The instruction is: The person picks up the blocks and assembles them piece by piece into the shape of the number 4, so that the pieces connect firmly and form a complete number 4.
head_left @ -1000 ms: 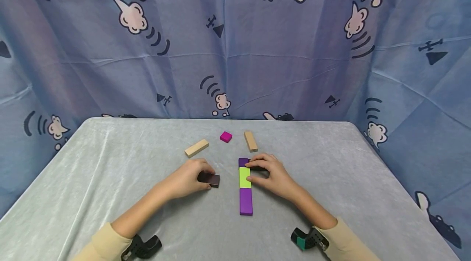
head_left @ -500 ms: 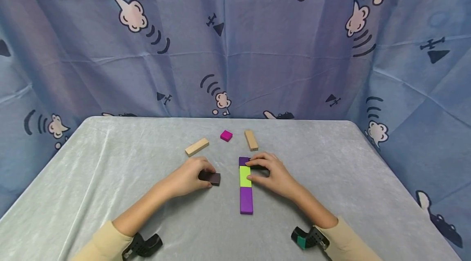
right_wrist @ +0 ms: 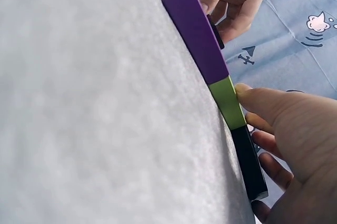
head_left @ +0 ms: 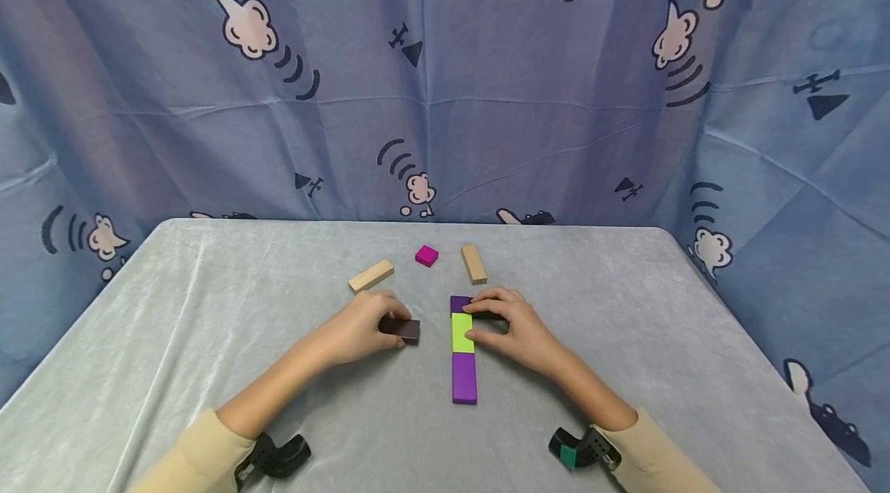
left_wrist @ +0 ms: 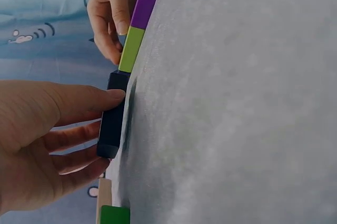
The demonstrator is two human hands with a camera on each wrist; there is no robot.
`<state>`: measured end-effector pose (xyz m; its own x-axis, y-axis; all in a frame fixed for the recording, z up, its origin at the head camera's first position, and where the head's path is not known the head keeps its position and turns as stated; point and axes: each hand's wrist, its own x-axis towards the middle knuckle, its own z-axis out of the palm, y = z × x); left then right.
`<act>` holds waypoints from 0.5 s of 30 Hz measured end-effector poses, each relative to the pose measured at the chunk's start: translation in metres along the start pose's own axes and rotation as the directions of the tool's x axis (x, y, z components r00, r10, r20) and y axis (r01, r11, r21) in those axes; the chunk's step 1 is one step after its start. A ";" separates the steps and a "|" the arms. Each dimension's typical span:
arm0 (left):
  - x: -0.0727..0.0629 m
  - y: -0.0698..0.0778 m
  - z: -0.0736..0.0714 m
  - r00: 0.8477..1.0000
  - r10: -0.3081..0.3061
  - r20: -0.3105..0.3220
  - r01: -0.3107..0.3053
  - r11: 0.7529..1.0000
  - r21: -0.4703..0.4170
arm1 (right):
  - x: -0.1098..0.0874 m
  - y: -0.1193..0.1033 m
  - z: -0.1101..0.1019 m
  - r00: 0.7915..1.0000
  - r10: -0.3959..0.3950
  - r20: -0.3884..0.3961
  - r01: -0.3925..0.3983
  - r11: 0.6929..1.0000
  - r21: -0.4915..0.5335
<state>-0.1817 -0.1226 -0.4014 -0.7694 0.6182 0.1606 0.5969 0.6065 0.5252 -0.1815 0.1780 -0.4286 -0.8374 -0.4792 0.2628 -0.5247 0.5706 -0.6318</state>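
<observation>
Left hand [head_left: 365,327] pinches a dark brown block [head_left: 410,331] between thumb and fingers, to the left of a row of blocks. The same block [left_wrist: 112,121] looks near black in the left wrist view, close over the cloth. My right hand [head_left: 518,331] is at the row, thumb against a lime green block [head_left: 463,333], fingers curved round a black block [right_wrist: 250,163] that juts out to the right. The row also has a purple block [head_left: 464,379] at its near end and a darker purple block [head_left: 460,305] at its far end, partly covered by the index finger.
Beyond the hands lie two wooden blocks, left [head_left: 371,275] and right [head_left: 474,264], with a magenta block [head_left: 426,255] between them. A green block [left_wrist: 115,214] shows low in the left wrist view. A patterned curtain [head_left: 528,91] hangs behind the cloth-covered table [head_left: 229,277].
My left hand has shifted slightly right and away from me with the dark brown block, nearer the row. The right hand and the row have stayed in place.
</observation>
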 end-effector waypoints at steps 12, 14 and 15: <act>0.015 0.006 -0.006 1.000 -0.003 -0.005 0.003 1.000 0.006 | 0.000 0.001 0.001 1.000 0.005 0.005 -0.005 1.000 -0.012; 0.017 0.007 -0.006 1.000 -0.005 -0.008 0.005 1.000 0.003 | 0.000 0.001 0.001 1.000 0.007 0.008 -0.007 1.000 -0.013; 0.019 0.007 -0.006 1.000 -0.006 -0.011 0.006 1.000 0.003 | 0.000 0.001 0.000 1.000 0.007 0.009 -0.007 1.000 -0.014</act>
<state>-0.1933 -0.1101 -0.3895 -0.7753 0.6093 0.1663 0.5930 0.6116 0.5236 -0.1819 0.1782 -0.4295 -0.8398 -0.4809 0.2517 -0.5208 0.5833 -0.6232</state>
